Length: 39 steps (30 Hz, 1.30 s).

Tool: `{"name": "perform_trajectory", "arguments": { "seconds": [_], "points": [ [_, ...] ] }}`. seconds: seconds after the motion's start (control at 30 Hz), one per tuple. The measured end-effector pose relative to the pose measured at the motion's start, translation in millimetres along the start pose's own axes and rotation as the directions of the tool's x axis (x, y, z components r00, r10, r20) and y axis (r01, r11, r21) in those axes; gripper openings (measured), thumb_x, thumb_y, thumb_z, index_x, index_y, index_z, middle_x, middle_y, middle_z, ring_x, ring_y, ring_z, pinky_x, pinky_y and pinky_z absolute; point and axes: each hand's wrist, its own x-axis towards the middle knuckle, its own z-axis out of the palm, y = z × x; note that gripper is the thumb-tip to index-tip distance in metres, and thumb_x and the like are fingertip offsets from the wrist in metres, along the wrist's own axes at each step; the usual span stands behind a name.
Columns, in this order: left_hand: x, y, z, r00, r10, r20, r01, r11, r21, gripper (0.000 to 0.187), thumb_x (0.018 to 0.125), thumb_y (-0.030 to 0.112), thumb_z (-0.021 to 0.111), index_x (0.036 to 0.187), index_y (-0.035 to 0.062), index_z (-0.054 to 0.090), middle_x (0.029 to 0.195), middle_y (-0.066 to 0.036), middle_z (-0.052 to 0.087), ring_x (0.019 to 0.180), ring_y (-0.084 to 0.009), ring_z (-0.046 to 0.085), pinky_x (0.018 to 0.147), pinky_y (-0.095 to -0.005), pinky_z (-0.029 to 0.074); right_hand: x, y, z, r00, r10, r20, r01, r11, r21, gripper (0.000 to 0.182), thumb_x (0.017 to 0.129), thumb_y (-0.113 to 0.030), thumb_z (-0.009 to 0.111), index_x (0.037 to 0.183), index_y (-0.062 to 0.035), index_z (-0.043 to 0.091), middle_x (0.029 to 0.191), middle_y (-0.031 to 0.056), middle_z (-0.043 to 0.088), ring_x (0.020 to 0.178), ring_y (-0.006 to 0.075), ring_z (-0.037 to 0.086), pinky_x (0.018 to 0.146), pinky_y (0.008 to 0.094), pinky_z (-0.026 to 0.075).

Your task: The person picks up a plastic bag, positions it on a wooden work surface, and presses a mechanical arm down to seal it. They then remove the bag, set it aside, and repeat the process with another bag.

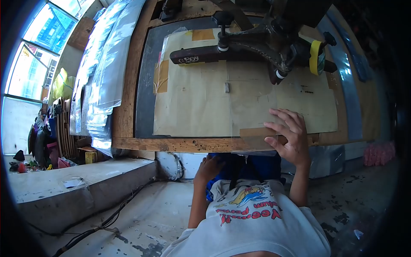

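Observation:
Over the front right part of a paper-covered board (pixel 192 103), my right hand (pixel 289 135) is spread with its fingers apart, near a brown tape patch (pixel 257 132) at the board's front edge. It holds nothing. My left hand (pixel 209 166) hangs below the table edge beside my blue clothing; its fingers are dark and partly hidden. A small grey piece (pixel 227 87) lies on the middle of the paper. Above the board's far side is a dark metal press arm (pixel 257 43) with a long dark bar (pixel 197 55) and a yellow tape roll (pixel 316 58).
Stacked clear plastic sheets (pixel 111 55) hang over the table's left side. The wooden table rim (pixel 180 144) runs along the front. A concrete ledge (pixel 85 175) and black cables (pixel 102 225) are at the lower left. A pink bundle (pixel 379 153) sits at the right.

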Motion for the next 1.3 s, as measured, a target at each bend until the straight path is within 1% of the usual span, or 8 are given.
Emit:
{"name": "perform_trajectory", "arguments": {
  "seconds": [0.1,0.2,0.4,0.5,0.7,0.83,1.13,1.3],
  "points": [
    [36.3,-16.0,66.7,0.877,0.083,-0.473,-0.077,0.997,0.031,0.054,0.089,0.037,0.073,0.132,0.0076,0.061,0.133,-0.024,0.057,0.122,-0.0448,0.053,0.108,-0.0529,0.038,0.2,-0.1,-1.6,0.999,-0.026,0.024,0.027,0.999,-0.028,0.036,0.082,-0.042,0.076,0.108,-0.018,0.077,0.136,0.0065,0.062,0.125,0.0292,0.055,0.106,0.045,0.039],
    [47.7,-7.7,63.5,0.716,0.22,-0.662,-0.219,0.972,0.085,0.051,0.086,0.037,0.075,0.127,0.0082,0.063,0.128,-0.024,0.06,0.116,-0.0463,0.054,0.104,-0.0562,0.039,1.6,-0.4,-2.3,0.999,-0.043,0.029,0.044,0.998,-0.034,0.034,0.082,-0.042,0.077,0.107,-0.0197,0.078,0.137,0.0068,0.062,0.125,0.0295,0.055,0.106,0.0448,0.039],
    [81.4,-28.6,65.9,0.741,0.308,-0.597,-0.343,0.938,0.058,0.038,0.084,0.031,0.075,0.116,0.0099,0.07,0.118,-0.017,0.067,0.115,-0.0424,0.057,0.098,-0.0562,0.042,-0.7,-0.4,-0.6,0.999,-0.045,0.024,0.046,0.999,-0.02,0.028,0.084,-0.038,0.076,0.105,-0.0203,0.079,0.134,0.0073,0.064,0.124,0.0295,0.056,0.105,0.0444,0.04],
    [110.1,-46.7,75.6,0.804,0.29,-0.519,-0.347,0.938,-0.013,0.034,0.086,0.029,0.073,0.114,0.0111,0.071,0.115,-0.014,0.07,0.114,-0.0394,0.06,0.096,-0.0546,0.045,-1.1,0.9,1.9,1.0,0.0,-0.008,0.0,1.0,0.002,0.024,0.086,-0.033,0.074,0.105,-0.0187,0.079,0.131,0.0067,0.066,0.122,0.0293,0.057,0.105,0.0438,0.041],
    [162.8,-102.8,117.9,0.776,0.375,-0.507,-0.428,0.904,0.015,0.038,0.089,0.038,0.068,0.119,0.014,0.071,0.123,-0.012,0.069,0.118,-0.0355,0.061,0.1,-0.0517,0.045,0.8,-0.2,1.5,0.998,0.033,-0.044,-0.031,0.999,0.032,0.019,0.089,-0.027,0.071,0.104,-0.0155,0.078,0.126,0.0052,0.068,0.121,0.0287,0.059,0.105,0.0428,0.042],
    [168.0,-110.7,113.0,0.896,0.269,-0.355,-0.282,0.959,0.015,0.036,0.094,0.031,0.063,0.125,0.0128,0.067,0.133,-0.012,0.065,0.128,-0.0315,0.056,0.108,-0.0464,0.043,0.0,-2.7,0.5,0.998,0.056,-0.041,-0.054,0.997,0.049,0.019,0.09,-0.026,0.07,0.103,-0.0144,0.078,0.125,0.005,0.069,0.121,0.0278,0.058,0.105,0.0419,0.041],
    [148.8,-100.0,93.7,0.932,0.133,-0.338,-0.178,0.978,-0.106,0.046,0.096,0.04,0.06,0.131,0.0112,0.063,0.139,-0.013,0.061,0.133,-0.033,0.052,0.111,-0.0461,0.04,0.0,-4.0,1.1,0.998,0.054,-0.043,-0.052,0.998,0.044,0.019,0.091,-0.026,0.069,0.103,-0.014,0.078,0.125,0.0054,0.069,0.121,0.0277,0.058,0.105,0.0423,0.041],
    [148.9,-92.6,85.9,0.943,0.1,-0.317,-0.151,0.978,-0.141,0.056,0.093,0.05,0.06,0.136,0.0138,0.06,0.141,-0.014,0.06,0.131,-0.0362,0.053,0.103,-0.0475,0.047,-1.0,-4.0,1.4,0.998,0.043,-0.052,-0.041,0.998,0.038,0.018,0.091,-0.024,0.07,0.102,-0.0138,0.078,0.125,0.0053,0.069,0.121,0.0276,0.058,0.105,0.0428,0.041]
  ]
}}
